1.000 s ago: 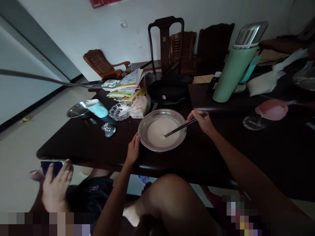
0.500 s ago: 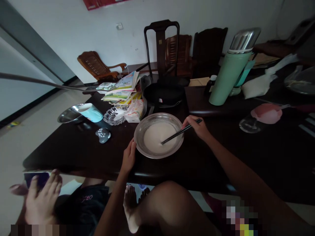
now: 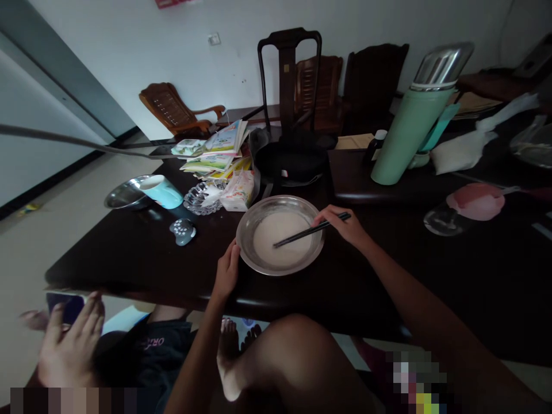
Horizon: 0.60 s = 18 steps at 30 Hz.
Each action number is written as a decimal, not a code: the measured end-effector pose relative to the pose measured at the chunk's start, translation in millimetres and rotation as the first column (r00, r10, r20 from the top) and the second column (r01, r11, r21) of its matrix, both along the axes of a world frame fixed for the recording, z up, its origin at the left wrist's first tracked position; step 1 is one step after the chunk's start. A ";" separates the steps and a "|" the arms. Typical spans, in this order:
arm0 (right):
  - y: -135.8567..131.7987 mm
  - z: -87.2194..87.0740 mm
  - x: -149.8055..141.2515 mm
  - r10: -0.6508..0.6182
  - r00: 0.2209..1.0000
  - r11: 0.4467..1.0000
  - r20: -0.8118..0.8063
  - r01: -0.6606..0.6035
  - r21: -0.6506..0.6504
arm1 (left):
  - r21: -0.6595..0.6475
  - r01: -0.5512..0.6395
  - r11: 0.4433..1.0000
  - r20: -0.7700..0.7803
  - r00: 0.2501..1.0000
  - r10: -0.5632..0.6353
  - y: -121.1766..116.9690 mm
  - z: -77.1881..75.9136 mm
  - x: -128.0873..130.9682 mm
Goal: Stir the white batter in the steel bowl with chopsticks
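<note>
A wide metal bowl (image 3: 248, 253) stands on the dark table, holding a pale, creamy batter (image 3: 287, 230). My left hand (image 3: 227, 267) grips the bowl's left rim, its fingertips against the outer wall and the thumb near the edge. In my right hand (image 3: 345, 225), above the right rim, is a pair of dark chopsticks (image 3: 304, 232). They slant down to the left, with their tips in the batter. My right fingers are closed round their upper part.
Left of the bowl are a glass dish (image 3: 200, 198), a tissue pack (image 3: 238, 191), a light-blue cup (image 3: 163, 192), a metal basin (image 3: 123, 195) and a grey object (image 3: 183, 231). A green thermos (image 3: 409, 126) and pink scoop (image 3: 476, 202) stand right. Another person's hand (image 3: 71, 345) holds a phone.
The chopstick tips have moved left through the batter, and my right hand has shifted slightly left relative to the bowl. My left hand stays on the rim. The view has shifted a little.
</note>
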State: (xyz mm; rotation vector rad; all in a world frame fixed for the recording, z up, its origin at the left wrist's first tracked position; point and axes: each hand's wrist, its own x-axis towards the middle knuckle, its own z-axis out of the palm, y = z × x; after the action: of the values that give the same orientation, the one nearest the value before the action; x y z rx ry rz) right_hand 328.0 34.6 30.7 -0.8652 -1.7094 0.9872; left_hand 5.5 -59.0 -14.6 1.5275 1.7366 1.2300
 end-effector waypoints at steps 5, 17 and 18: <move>2.0 0.3 1.7 -0.163 0.987 0.982 0.000 0.162 0.100 | 0.026 0.014 1.000 -0.003 1.000 -0.014 0.2 -0.7 0.0; 3.4 -2.9 -1.2 -0.161 0.987 0.979 0.006 0.159 0.129 | 0.043 -0.002 0.999 -0.020 1.000 0.003 1.0 -2.4 1.7; 5.7 -2.9 1.9 -0.211 0.976 0.971 -0.054 0.216 0.104 | 0.043 -0.004 0.999 -0.020 1.000 0.005 1.2 -2.2 2.0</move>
State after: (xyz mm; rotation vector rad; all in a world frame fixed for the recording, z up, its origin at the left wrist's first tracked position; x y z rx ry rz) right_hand 329.9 40.3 27.9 -0.9276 -1.5815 0.7554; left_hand 7.5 -57.8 -16.8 1.5667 1.7380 1.2656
